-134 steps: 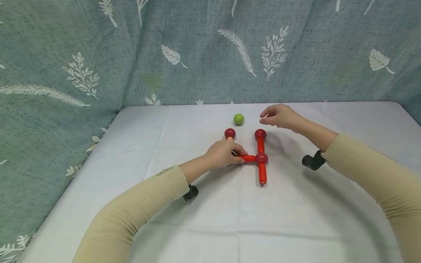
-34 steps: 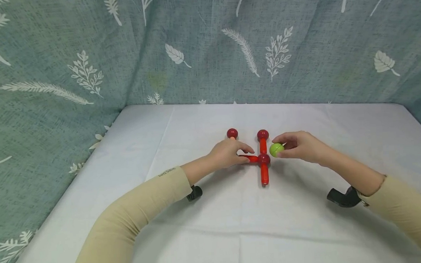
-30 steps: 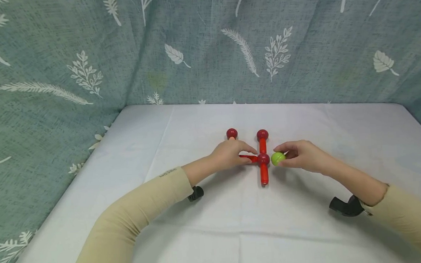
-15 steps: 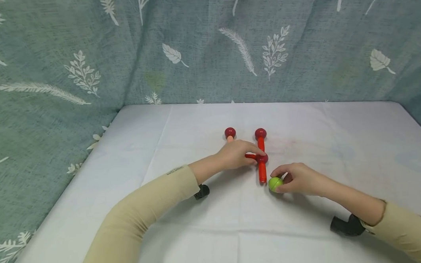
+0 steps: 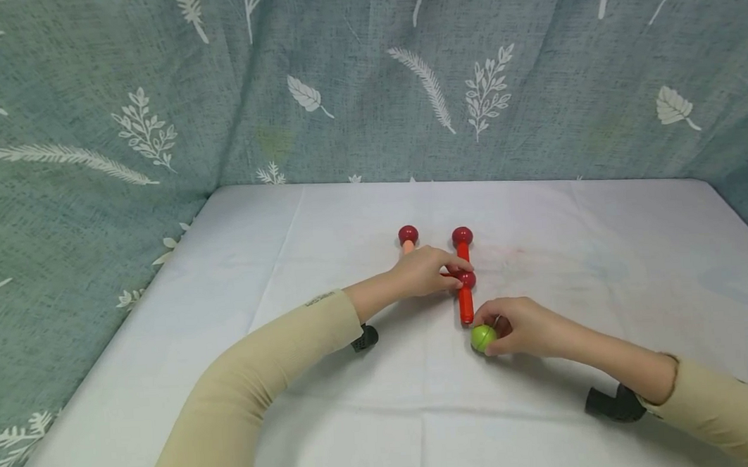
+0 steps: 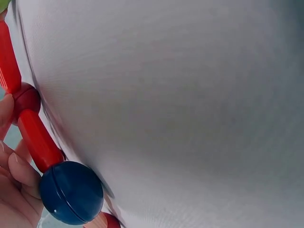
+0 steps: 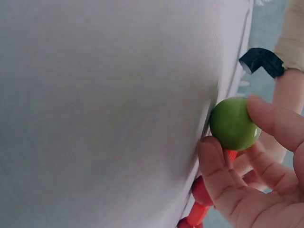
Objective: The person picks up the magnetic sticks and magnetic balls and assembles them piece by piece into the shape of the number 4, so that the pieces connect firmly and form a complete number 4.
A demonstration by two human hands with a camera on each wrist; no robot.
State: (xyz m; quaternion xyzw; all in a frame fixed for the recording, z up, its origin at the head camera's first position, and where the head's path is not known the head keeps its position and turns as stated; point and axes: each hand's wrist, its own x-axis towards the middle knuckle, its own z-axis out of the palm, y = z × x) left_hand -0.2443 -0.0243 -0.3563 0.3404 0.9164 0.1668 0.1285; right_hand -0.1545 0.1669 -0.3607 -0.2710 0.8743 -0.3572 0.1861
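Observation:
In the head view, my left hand [image 5: 428, 271] pinches the red ball [image 5: 467, 280] in the middle of a ball-and-rod construction toy. One red rod [image 5: 466, 305] points toward me from that ball; another runs away to a second red ball [image 5: 462, 236]. The left wrist view shows a further red rod [image 6: 39, 140] leading from the pinched ball to a dark blue ball [image 6: 71, 192] beside the palm; the hand hides that ball in the head view. My right hand [image 5: 526, 328] holds a green ball [image 5: 483, 338] between thumb and fingers, at the near rod's free end.
A third red ball [image 5: 408, 234] on a salmon rod [image 5: 408, 247] lies beyond my left hand. Everything rests on a white-clothed table [image 5: 334, 433]. Behind it hangs a green-blue leaf-patterned curtain [image 5: 366, 86]. Dark wrist cameras [image 5: 615, 404] stick out under both sleeves.
My right hand picked up the green ball from the far side and carried it toward me to the near rod's end. My left hand shifted right from the side rod onto the middle red ball.

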